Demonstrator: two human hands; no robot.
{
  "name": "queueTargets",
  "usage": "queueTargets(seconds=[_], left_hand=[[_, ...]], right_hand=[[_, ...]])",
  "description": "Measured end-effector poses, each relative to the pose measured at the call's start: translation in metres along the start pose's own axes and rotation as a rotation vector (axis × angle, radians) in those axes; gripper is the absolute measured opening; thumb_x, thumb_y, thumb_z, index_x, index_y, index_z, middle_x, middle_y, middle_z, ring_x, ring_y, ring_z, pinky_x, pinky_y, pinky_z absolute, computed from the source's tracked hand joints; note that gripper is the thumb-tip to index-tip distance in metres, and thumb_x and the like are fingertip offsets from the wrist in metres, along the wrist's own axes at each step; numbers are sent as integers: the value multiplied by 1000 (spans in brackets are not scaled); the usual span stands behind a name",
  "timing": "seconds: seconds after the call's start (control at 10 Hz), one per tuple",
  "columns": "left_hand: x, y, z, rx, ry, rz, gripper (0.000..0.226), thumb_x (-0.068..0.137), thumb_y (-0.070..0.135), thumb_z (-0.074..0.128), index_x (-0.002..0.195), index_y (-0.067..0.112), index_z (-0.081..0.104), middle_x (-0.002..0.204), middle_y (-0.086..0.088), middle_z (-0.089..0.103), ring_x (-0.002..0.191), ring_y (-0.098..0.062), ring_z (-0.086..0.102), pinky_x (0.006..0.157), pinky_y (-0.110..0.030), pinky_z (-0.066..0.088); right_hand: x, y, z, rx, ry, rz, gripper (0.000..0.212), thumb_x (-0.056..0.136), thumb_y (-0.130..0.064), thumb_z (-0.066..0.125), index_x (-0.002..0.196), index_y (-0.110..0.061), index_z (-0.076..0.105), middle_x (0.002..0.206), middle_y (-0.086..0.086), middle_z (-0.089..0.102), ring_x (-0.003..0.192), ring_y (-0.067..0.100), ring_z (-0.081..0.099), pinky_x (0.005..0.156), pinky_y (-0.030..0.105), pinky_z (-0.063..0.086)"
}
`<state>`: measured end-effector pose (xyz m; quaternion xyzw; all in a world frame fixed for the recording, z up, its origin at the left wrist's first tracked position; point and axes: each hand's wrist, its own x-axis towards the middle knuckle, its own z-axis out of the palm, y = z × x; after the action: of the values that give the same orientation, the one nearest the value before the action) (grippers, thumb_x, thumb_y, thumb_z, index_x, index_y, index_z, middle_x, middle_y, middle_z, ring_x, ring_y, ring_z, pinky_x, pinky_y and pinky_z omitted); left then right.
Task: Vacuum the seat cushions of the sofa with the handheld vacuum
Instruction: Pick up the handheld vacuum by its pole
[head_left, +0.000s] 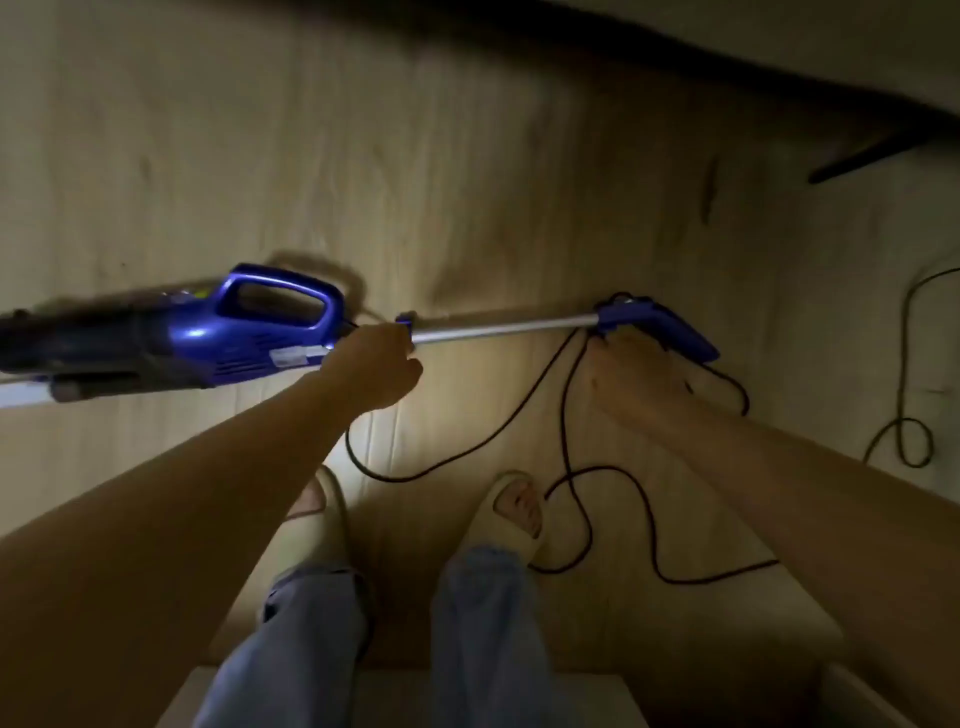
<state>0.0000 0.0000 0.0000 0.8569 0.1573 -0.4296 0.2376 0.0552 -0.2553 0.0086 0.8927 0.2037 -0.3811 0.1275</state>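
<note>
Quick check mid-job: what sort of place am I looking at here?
Probably a room in a home, dimly lit. The signs: a light wood-look floor, a corded blue vacuum lying on it with its black cord looped around, and the person's feet in house slippers.

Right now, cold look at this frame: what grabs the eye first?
The blue vacuum lying across the wood floor, its silver tube running right to a blue handle. The left hand grips where tube meets body; the right hand is at the handle end. A black cord loops loosely over the floor around the slippered feet.
</note>
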Motion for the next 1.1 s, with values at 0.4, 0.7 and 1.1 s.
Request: queueTargets(seconds=[0.4,0.7,1.1], left_hand=[[112,49,88,153,108,158,50,92,11,53,139,16,41,125,-10,56,114,-27,53,104,-41,39],[130,44,89,206,108,189,27,93,4,54,116,16,56,91,-1,52,87,-21,58,81,-40,54],[129,40,87,120,98,163,32,92,6,54,123,15,55,106,-6,61,92,-20,60,82,-35,51]], right_hand=[[130,47,62,-62,18,195,39,100,-11,38,133,8,43,135,26,47,124,37,46,71,-13,30],[148,40,69,-63,-44,271,30,102,-6,37,126,0,52,131,18,52,121,27,51,99,32,41],[135,34,62,-506,-117,218,30,98,-11,45,124,0,55,132,19,45,122,30,46,101,39,45]])
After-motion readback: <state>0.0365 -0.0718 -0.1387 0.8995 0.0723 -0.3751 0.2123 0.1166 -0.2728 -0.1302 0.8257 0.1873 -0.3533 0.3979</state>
